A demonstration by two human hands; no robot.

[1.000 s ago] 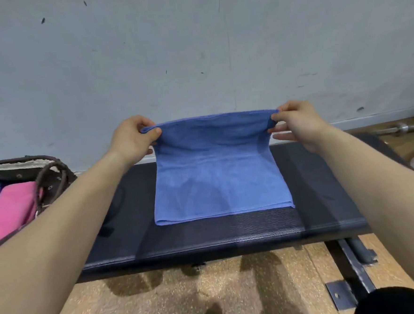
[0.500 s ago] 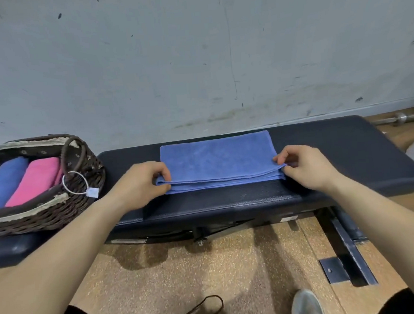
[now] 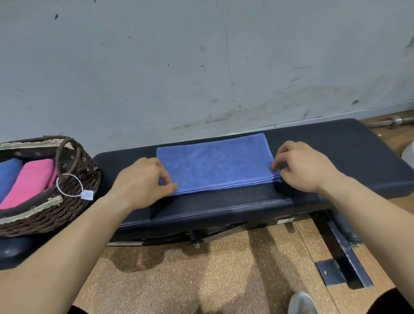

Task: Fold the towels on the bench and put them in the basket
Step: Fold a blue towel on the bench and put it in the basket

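At the bench's [image 3: 335, 152] near side, the left hand [image 3: 144, 181] and right hand [image 3: 302, 167] each pinch a near corner of the folded blue towel [image 3: 216, 163], probably to square up its layers. The towel lies flat mid-bench. Past the bench's left end, the basket [image 3: 34, 218] holds rolled towels [image 3: 29, 181].

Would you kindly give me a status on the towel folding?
Left hand, right hand pinch near corners of blue towel. Towel folded flat on bench. Nothing blocks basket.
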